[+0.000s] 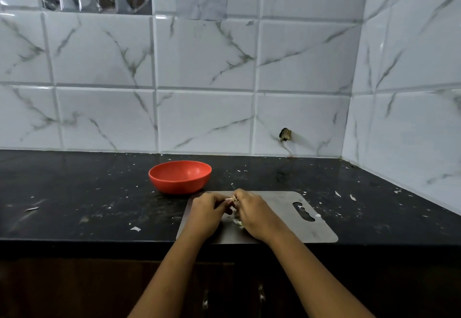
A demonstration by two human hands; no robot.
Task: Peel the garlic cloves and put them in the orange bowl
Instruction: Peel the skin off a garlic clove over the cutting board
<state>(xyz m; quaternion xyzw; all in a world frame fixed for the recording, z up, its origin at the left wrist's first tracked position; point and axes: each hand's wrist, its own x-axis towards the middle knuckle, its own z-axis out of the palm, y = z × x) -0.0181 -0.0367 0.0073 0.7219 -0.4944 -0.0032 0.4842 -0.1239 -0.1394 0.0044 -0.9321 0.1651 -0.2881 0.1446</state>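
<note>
Over a grey metal cutting board (279,200) my left hand (205,214) and my right hand (254,214) meet fingertip to fingertip, both pinching a small garlic clove (233,199) with papery skin sticking out. More garlic and peel (235,220) lies on the board between the hands, mostly hidden. The orange bowl (180,176) stands just beyond the board's far left corner; its visible inside looks bare.
The black countertop (74,193) carries scattered bits of white peel. White marble-pattern tiles form the back wall and the right wall, which meet at a corner (345,153). Dark cabinet doors with handles (205,300) sit below the counter edge.
</note>
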